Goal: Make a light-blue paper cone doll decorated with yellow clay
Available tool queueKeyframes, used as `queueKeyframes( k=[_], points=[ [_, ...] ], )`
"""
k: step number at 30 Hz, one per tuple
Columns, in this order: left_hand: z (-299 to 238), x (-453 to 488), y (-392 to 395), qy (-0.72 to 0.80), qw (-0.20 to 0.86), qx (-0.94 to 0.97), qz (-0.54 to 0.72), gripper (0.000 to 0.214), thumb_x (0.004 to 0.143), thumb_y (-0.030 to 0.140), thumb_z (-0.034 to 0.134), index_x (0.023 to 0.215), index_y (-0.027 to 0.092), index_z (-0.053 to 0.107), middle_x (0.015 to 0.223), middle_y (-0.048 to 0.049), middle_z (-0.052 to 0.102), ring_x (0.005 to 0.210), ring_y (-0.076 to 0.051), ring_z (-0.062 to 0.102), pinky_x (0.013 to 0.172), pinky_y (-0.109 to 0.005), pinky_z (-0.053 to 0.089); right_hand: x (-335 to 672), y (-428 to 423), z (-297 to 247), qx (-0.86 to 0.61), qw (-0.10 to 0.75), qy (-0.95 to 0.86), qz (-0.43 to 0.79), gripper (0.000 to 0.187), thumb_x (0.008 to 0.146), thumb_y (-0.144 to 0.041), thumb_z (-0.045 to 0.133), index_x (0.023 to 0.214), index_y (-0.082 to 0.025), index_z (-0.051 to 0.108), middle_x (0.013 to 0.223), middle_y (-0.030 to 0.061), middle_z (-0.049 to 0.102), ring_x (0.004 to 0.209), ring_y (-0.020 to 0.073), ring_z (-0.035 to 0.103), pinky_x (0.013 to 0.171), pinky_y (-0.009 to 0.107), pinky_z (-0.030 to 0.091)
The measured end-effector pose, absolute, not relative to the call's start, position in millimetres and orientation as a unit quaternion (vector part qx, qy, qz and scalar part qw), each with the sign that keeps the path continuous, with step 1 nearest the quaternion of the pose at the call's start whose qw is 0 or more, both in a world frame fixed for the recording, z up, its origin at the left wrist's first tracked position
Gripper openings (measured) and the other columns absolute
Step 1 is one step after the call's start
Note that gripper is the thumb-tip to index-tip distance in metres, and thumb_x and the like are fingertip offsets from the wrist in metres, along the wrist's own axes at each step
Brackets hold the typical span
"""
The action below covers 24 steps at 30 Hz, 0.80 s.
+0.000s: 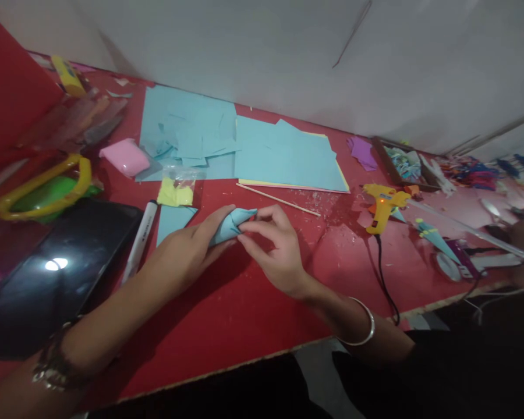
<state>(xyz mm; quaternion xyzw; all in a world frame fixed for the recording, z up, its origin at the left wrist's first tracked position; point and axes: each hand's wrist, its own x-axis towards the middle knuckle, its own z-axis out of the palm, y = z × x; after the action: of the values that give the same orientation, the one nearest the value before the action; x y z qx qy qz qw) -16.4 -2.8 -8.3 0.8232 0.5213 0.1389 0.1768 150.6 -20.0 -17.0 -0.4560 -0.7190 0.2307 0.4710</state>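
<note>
A small rolled piece of light blue paper (236, 222) lies on the red table (253, 308), held between both hands. My left hand (183, 250) wraps around its left end with the fingers curled. My right hand (275, 247) pinches its right end with thumb and fingertips. A thin wooden stick (278, 199) lies just beyond the hands. A blue paper triangle (172, 221) sits to the left of my left hand, beside a white marker (138, 241).
Light blue paper sheets (283, 154) lie at the back, with more cut sheets (183, 131) to their left. A yellow glue gun (383, 206) with a black cord rests at the right. A dark tablet (56, 273), a pink eraser-like block (124, 157) and a yellow-green object (43, 189) stand at the left. Craft clutter fills the far right.
</note>
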Motion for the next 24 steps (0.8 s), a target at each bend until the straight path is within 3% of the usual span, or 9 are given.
queueKeyframes(
  k=[10,14,19,24],
  points=[
    [-9.7,-15.8,-2.8,0.538,0.18,0.814,0.121,0.048,0.083,0.041,0.042,0.126,0.02,0.042,0.087,-0.0089,0.07,0.07,-0.028,0.068,0.055,-0.031,0.047,150.6,-19.6,-14.5,-0.459,0.479,-0.709,0.239,0.006,0.079,-0.021,0.058,0.081,-0.025,0.063,0.084,0.0008,0.05,0.083,0.015,0.051,0.076,0.033,0.045],
    [-8.8,-16.5,-2.5,0.525,0.182,0.824,0.109,0.042,0.085,0.039,0.041,0.124,0.022,0.041,0.084,-0.0071,0.069,0.066,-0.025,0.066,0.051,-0.027,0.042,149.9,-20.1,-15.3,-0.44,0.472,-0.732,0.219,0.01,0.081,-0.02,0.056,0.081,-0.024,0.065,0.082,0.0013,0.047,0.079,0.0141,0.05,0.071,0.031,0.045],
    [-8.1,-18.1,-3.0,0.524,0.201,0.826,0.063,0.032,0.088,0.034,0.036,0.11,0.014,0.048,0.069,-0.0054,0.064,0.058,-0.023,0.061,0.048,-0.024,0.033,148.1,-21.6,-15.7,-0.417,0.466,-0.756,0.191,0.012,0.083,-0.019,0.053,0.082,-0.022,0.065,0.078,0.0007,0.044,0.073,0.012,0.048,0.065,0.027,0.045],
    [-13.2,-20.2,0.1,0.445,0.336,0.805,0.202,0.026,0.086,0.036,0.041,0.096,0.015,0.052,0.079,-0.0035,0.062,0.068,-0.017,0.057,0.059,-0.024,0.039,149.0,-23.7,-9.1,-0.398,0.488,-0.746,0.214,0.016,0.08,-0.018,0.054,0.094,-0.023,0.059,0.082,0.001,0.048,0.077,0.0131,0.05,0.07,0.029,0.047]
  ],
)
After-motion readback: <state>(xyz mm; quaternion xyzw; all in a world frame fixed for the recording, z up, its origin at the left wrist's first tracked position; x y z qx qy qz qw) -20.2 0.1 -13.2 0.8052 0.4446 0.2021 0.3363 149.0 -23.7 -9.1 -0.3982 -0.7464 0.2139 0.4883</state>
